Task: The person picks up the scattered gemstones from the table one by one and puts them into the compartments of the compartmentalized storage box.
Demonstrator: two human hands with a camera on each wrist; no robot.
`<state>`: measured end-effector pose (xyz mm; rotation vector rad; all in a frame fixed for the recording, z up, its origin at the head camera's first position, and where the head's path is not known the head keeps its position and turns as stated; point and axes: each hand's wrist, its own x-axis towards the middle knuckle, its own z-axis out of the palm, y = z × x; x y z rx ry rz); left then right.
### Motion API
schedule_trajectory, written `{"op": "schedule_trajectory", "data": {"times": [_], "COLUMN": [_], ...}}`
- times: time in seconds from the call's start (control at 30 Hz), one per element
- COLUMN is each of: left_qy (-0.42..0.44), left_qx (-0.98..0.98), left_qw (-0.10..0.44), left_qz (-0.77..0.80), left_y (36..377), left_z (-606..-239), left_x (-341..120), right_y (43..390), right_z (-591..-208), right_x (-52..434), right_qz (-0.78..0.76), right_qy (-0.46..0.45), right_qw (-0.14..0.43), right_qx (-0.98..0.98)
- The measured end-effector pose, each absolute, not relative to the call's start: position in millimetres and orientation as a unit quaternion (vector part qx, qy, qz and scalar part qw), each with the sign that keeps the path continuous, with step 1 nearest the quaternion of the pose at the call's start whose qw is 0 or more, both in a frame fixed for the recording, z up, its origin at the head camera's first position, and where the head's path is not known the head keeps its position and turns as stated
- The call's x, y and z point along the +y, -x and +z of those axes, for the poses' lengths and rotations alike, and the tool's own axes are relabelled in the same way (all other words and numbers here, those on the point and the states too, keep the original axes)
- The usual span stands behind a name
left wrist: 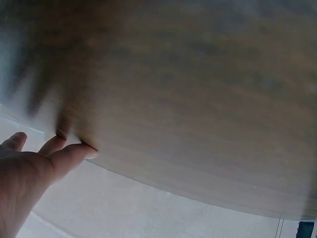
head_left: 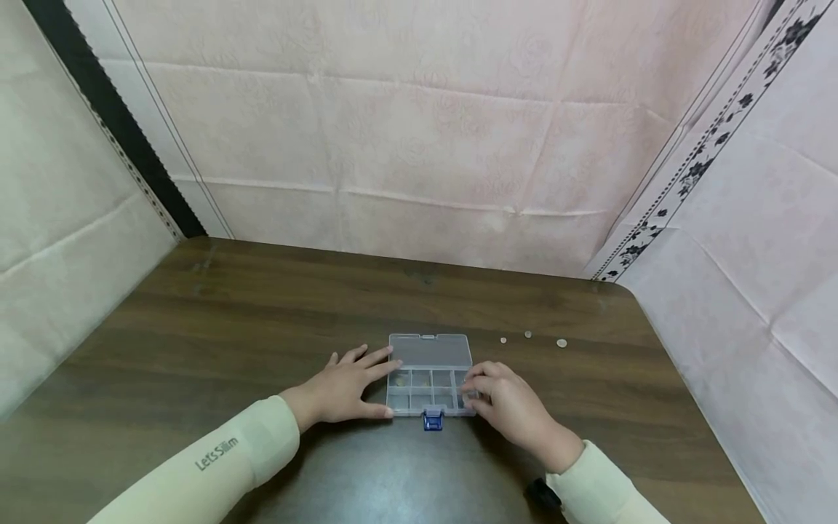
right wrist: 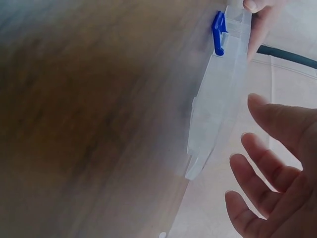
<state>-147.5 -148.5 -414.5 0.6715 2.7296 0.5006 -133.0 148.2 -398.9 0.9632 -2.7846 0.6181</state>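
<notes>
One clear box (head_left: 428,378) lay on one table (head_left: 229,327), its single lid (head_left: 430,350) open toward the far side and one blue latch (head_left: 433,420) at its near edge. The box showed two rows of compartments, four in each, eight in all. Three small round pieces (head_left: 528,335) lay in a line to the far right of the box. Two hands were in view, the left hand (head_left: 343,386) and the right hand (head_left: 507,404), with two pale sleeves (head_left: 216,458).

Head view: high, facing forward-down over the table (head_left: 216,327). Wrist views: close, low; the right wrist view shares the organizer box (right wrist: 218,94) with the head view.
</notes>
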Motion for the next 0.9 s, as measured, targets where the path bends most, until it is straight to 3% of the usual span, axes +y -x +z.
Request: {"op": "schedule_trajectory", "data": {"times": [0.33, 0.9], "left_qy": [-0.236, -0.235], "left_qx": [0.943, 0.943], "left_qw": [0.147, 0.141], "left_qz": [0.183, 0.186], "left_y": [144.4, 141.5], "left_z": [-421.8, -423.8], "left_x": [-148.5, -149.8], "right_y": [129.4, 137.0], "right_z": [-400.4, -400.4], "right_x": [149.3, 155.1], "right_qz": [0.22, 0.228], "right_qy": [-0.293, -0.293], "right_qw": [0.05, 0.111], "right_qx": [-0.929, -0.922]}}
